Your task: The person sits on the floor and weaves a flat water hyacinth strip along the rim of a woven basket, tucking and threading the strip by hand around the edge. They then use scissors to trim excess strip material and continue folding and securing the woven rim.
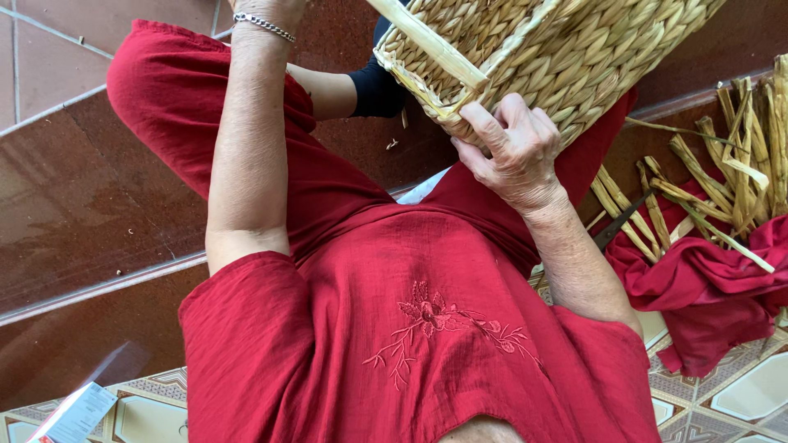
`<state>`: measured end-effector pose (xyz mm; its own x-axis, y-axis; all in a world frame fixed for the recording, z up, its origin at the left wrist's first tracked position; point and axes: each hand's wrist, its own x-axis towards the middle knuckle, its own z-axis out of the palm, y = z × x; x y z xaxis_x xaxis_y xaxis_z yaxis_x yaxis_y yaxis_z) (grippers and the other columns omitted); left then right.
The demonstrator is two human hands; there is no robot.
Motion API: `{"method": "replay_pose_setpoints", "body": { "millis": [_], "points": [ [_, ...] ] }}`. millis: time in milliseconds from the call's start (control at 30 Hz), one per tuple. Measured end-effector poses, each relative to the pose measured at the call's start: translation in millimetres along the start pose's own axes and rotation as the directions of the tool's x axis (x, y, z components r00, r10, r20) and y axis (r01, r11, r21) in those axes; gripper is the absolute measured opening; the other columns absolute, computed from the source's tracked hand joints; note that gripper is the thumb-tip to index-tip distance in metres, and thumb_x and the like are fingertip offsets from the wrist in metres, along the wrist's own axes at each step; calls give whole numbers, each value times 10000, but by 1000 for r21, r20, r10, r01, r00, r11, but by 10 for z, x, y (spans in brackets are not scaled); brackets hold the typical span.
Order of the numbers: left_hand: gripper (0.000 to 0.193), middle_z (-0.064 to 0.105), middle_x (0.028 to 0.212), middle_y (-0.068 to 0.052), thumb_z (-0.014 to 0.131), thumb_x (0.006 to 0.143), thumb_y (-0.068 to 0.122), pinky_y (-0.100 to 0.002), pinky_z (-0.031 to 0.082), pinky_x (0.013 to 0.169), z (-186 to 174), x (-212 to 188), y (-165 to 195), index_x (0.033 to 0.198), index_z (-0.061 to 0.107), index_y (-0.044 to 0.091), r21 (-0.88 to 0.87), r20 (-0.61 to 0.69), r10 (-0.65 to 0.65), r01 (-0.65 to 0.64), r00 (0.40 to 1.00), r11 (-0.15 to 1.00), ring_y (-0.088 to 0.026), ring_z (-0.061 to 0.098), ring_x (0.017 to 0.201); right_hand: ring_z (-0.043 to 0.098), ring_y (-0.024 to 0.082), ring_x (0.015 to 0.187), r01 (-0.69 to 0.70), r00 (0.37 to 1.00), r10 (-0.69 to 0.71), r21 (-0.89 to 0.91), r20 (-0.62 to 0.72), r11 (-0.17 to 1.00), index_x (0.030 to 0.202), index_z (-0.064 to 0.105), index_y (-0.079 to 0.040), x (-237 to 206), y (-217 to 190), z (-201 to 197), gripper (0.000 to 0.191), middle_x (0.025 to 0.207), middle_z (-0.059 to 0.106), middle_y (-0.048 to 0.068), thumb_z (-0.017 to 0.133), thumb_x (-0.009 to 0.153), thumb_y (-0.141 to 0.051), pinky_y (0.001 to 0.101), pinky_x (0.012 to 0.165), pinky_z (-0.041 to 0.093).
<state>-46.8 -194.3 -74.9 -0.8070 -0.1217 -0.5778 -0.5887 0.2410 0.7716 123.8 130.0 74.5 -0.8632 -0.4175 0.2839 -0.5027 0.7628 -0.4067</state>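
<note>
A woven straw basket point(566, 49) is held at the top of the view, tilted, above my lap in red clothing. My right hand point(513, 148) grips its lower rim, fingers curled over the edge. A flat pale straw strand point(431, 43) runs along the rim toward the upper left. My left arm reaches up the left side, with a silver bracelet point(264, 25) at the wrist. My left hand point(275, 6) is mostly cut off by the top edge, so its hold is hidden.
Several dried straw strands point(730, 164) lie on a red cloth point(706, 287) at the right, with a dark blade-like tool point(620, 221) beside them. Another person's arm in a dark sleeve point(361, 90) shows behind the basket. Reddish-brown steps point(82, 189) are on the left; a paper packet point(78, 414) lies at bottom left.
</note>
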Motion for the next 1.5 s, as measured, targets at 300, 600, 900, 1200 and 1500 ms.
{"method": "replay_pose_setpoints", "body": {
  "millis": [300, 600, 900, 1200, 1500],
  "points": [
    [299, 779, 833, -141, 623, 951, 246, -363, 668, 703, 444, -724, 415, 976, 725, -34, -497, 477, 40, 232, 878, 836, -214, 772, 699, 538, 203, 756, -24, 998, 25, 27, -53, 999, 1311, 648, -216, -49, -14, 23, 605, 873, 490, 16, 975, 803, -194, 375, 677, 440],
    [439, 768, 1137, -128, 879, 831, 48, -340, 609, 992, 725, -1126, 380, 1214, 681, -34, -475, 638, 373, -37, 674, 879, -193, 737, 1068, 547, 205, 793, -27, 998, 30, 44, -54, 999, 1341, 626, -210, -70, -16, 39, 639, 900, 503, 17, 988, 814, -194, 376, 719, 439],
    [571, 746, 1212, -154, 858, 840, 7, -357, 619, 1017, 848, -1197, 327, 1326, 564, -48, -548, 624, 362, 57, 693, 835, -208, 747, 1105, 524, 214, 776, -28, 997, 31, 44, -67, 999, 1317, 630, -198, -86, -8, 56, 626, 891, 487, 19, 995, 808, -182, 382, 712, 438],
    [507, 766, 1167, -127, 877, 829, 12, -332, 615, 1011, 985, -1090, 246, 1271, 635, -50, -470, 696, 329, 59, 638, 881, -185, 745, 1077, 571, 263, 858, -38, 997, 40, 31, -67, 999, 1322, 568, -174, -96, -31, 79, 648, 982, 534, 61, 982, 824, -176, 403, 764, 452],
    [432, 782, 1098, -103, 849, 789, 79, -285, 580, 972, 965, -1135, 267, 1187, 717, -24, -438, 676, 276, 71, 683, 896, -155, 740, 976, 583, 247, 843, -48, 998, 51, 89, -26, 995, 1320, 534, -150, -25, -38, -16, 657, 955, 549, 59, 965, 829, -220, 403, 762, 460]
  ]
}}
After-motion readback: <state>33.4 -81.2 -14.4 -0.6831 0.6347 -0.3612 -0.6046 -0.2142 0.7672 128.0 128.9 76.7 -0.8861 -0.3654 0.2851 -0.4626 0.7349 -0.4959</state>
